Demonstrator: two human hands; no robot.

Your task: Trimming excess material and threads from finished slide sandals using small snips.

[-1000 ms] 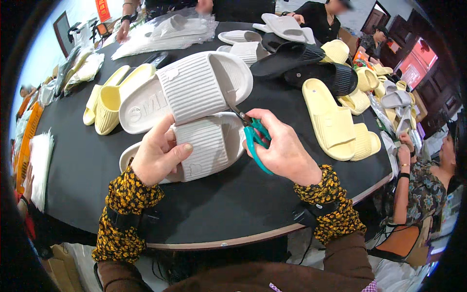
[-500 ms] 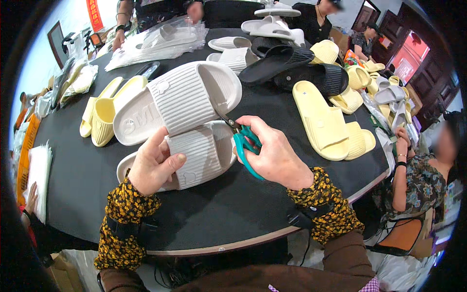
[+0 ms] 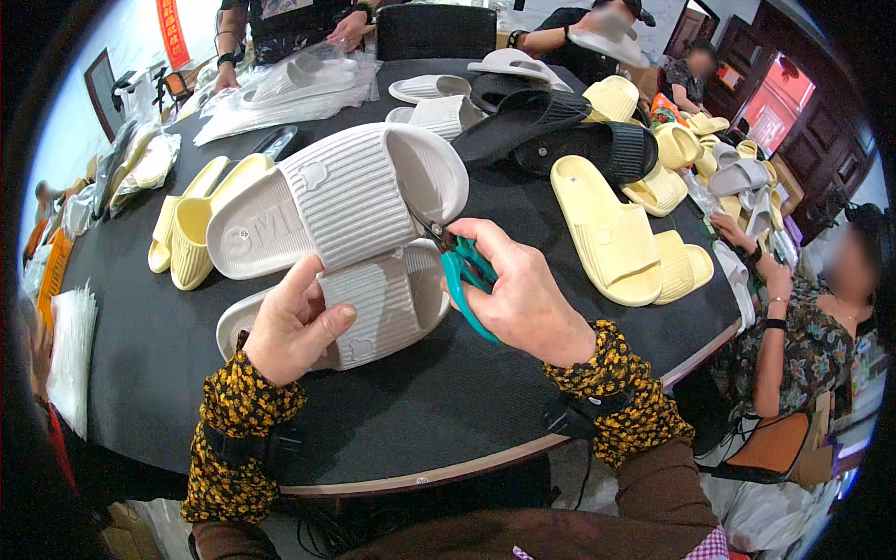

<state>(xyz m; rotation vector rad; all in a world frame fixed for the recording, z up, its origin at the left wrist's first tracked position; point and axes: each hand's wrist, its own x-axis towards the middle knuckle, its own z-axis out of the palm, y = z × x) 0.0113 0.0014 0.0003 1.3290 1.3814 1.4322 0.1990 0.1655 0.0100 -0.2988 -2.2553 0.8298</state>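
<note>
From my end of the head feed, both hands are busy and set a bit apart from each other. The left hand (image 3: 297, 322) has hold of the upper grey slipper (image 3: 341, 201) by its near edge, thumb sticking out over the strap of the lower grey slipper (image 3: 373, 303). Can't tell how the fingers curl underneath, that part's hidden from me.

The right hand (image 3: 523, 294) is wrapped around some teal-handled scissors (image 3: 469, 285), blades pointing up and left at the strap edge of the upper slipper — I can't make out whether the tips are actually closed on anything. The upper slipper overlaps the lower one, both over the near middle of the black surface (image 3: 420, 411).

Around them I've got a pair of yellow slippers on the left (image 3: 196, 224) and another yellow pair on the right (image 3: 611, 233), with black slippers (image 3: 579, 149) piled behind those. Farther back there are bagged slippers (image 3: 299, 89) in clear plastic, and over by the left rim a stack of clear bags (image 3: 73, 364). A few co-workers sit or stand around the far and right sides — one at the back is holding up a pale slipper (image 3: 607, 42).
</note>
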